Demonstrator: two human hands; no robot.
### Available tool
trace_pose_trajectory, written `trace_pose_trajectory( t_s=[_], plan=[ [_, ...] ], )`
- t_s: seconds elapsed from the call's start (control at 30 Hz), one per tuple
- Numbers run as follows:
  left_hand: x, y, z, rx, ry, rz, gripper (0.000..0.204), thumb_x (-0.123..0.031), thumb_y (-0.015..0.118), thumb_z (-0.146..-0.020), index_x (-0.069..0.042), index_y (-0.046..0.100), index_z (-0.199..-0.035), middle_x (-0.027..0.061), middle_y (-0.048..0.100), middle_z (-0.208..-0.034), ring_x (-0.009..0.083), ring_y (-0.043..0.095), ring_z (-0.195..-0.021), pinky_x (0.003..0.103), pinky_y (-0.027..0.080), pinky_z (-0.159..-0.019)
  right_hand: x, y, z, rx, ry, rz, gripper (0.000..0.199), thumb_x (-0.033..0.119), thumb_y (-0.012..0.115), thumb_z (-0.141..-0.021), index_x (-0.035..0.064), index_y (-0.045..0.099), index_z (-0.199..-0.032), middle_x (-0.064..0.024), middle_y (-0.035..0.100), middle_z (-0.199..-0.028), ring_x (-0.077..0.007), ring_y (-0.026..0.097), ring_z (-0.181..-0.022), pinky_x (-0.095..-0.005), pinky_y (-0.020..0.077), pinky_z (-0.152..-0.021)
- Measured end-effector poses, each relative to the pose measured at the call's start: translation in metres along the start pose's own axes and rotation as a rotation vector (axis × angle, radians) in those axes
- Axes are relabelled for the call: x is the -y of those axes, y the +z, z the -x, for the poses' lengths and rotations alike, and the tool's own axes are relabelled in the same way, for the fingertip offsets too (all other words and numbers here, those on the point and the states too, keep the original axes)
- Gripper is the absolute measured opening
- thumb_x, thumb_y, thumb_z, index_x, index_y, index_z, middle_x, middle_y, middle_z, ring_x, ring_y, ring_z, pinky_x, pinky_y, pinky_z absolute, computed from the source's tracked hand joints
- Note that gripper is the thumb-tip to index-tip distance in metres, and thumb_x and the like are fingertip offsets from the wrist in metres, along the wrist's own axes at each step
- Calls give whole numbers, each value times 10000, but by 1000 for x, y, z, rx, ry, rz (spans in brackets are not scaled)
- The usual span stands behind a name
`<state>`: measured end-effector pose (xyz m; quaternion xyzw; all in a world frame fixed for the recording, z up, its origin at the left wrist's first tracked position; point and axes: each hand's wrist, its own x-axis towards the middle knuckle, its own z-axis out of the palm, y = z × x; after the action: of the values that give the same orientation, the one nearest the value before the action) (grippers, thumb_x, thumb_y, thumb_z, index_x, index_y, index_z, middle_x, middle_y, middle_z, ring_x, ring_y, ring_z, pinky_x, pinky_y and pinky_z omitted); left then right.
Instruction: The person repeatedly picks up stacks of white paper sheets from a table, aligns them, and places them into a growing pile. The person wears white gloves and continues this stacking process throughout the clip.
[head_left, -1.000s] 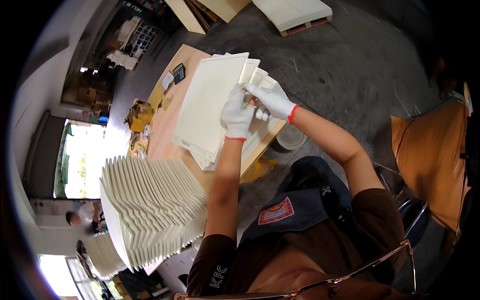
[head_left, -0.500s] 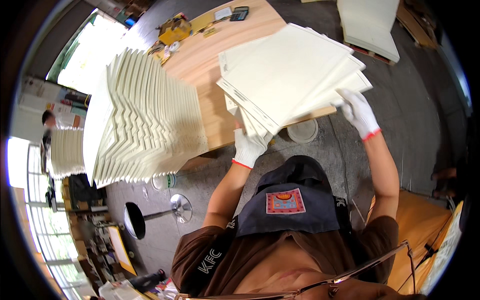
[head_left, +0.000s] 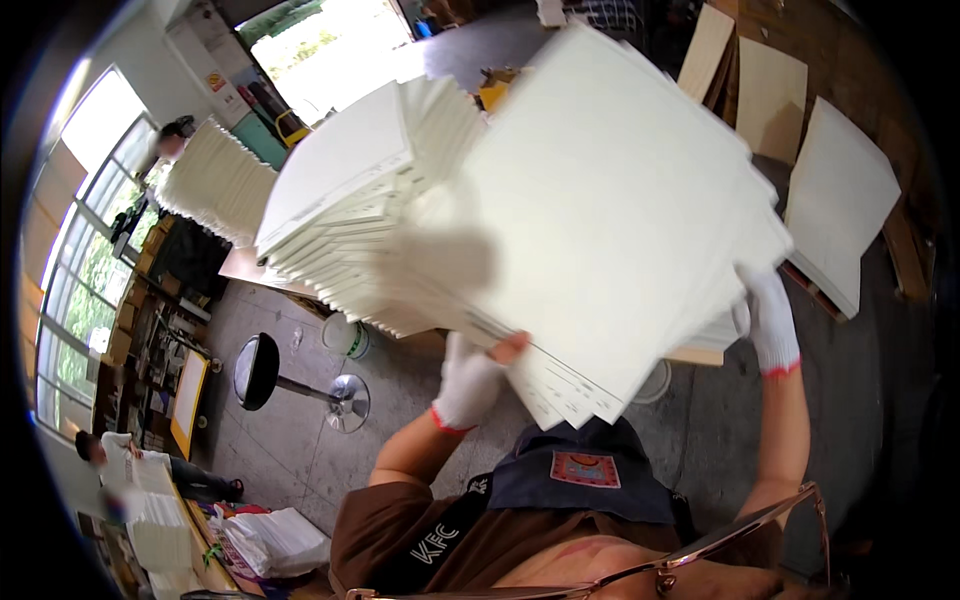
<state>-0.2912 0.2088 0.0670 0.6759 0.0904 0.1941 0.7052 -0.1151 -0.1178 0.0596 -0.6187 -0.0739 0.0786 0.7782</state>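
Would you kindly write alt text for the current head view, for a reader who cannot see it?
A person's gloved left hand and right hand hold a fanned batch of white sheets at its edges. Behind it, at left, is a stack of similar sheets; a black-seated stool stands on grey floor.

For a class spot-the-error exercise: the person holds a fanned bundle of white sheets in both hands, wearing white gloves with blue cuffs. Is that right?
The cuff colour is wrong: the head view shows red cuffs on the white gloves. The rest stands: the left hand and right hand hold the fanned bundle of white sheets.
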Motion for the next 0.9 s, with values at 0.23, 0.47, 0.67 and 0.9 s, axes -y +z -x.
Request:
trace_pose_trajectory(
  t_s=[0.23, 0.47, 0.67, 0.9],
  plan=[
    [-77, -114, -85, -348, 552, 68, 336, -3, 477, -912, 17, 552, -1239, 151, 569, -1199, 249, 570, -1115, 377, 505, -942, 70, 265, -8, 799, -206, 58, 411, 343, 571, -956, 16, 565, -1204, -34, 612, -1121, -134, 633, -878, -281, 554, -757],
    [-115, -131, -161, -523, 51, 639, 264, -15, 477, -958, -16, 511, -1220, 179, 561, -1215, 323, 572, -1134, 491, 496, -989, 45, 367, -104, 880, 150, -117, 346, 286, 566, -958, -48, 575, -1050, -151, 639, -778, -180, 582, -515, -294, 495, -498],
    [-110, -154, -166, -380, 22, 760, 316, -159, 430, -1024, -22, 407, -1308, 255, 402, -1408, 457, 466, -1265, 644, 428, -1031, 31, 395, -116, 826, 297, -307, 296, 262, 526, -980, -31, 540, -1022, -153, 621, -715, -199, 579, -478, -310, 469, -435],
    [-118, -158, -109, -173, -64, 906, 628, -389, 506, -989, 37, 305, -1404, 257, 293, -1517, 441, 317, -1390, 608, 294, -1137, 7, 342, -77, 781, 236, -597, 281, 262, 496, -1013, 26, 535, -1160, -99, 674, -917, -163, 682, -710, -291, 599, -667]
  ],
)
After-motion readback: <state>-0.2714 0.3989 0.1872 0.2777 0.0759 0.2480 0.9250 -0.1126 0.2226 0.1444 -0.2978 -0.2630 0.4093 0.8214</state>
